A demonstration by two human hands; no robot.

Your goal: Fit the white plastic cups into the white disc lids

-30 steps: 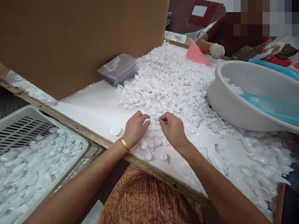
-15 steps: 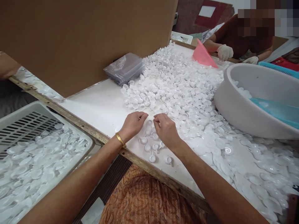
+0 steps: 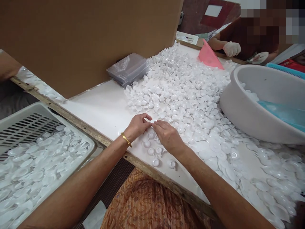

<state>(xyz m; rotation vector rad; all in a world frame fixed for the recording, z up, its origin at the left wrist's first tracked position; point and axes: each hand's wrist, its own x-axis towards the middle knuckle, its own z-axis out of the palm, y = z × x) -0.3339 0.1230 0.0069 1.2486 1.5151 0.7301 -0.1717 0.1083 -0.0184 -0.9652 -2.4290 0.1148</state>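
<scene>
My left hand (image 3: 138, 124), with a gold bangle at its wrist, holds a small white plastic piece (image 3: 153, 121) between thumb and forefinger. The fingertips of my right hand (image 3: 166, 133) close on the same piece from the other side. Most of it is hidden, so I cannot tell its exact shape. Just below my hands, several small white toy cups (image 3: 156, 161) with handles lie spread on the white tabletop (image 3: 95, 109). A large heap of similar white cups (image 3: 178, 92) begins right beyond my fingers.
Flat white pieces (image 3: 212, 146) cover the table at right, beside a big grey tub (image 3: 228, 105). A slotted basket (image 3: 83, 135) of white pieces stands at left. Behind are a cardboard panel (image 3: 95, 41), a plastic-wrapped pack (image 3: 128, 68), a pink scoop-like container (image 3: 209, 57) and a co-worker's gloved hand (image 3: 232, 49).
My hands have come together; the gap between their fingertips has closed around the small white piece. My right fingers have straightened and moved left. Across the table, the co-worker's lower gloved hand has turned.
</scene>
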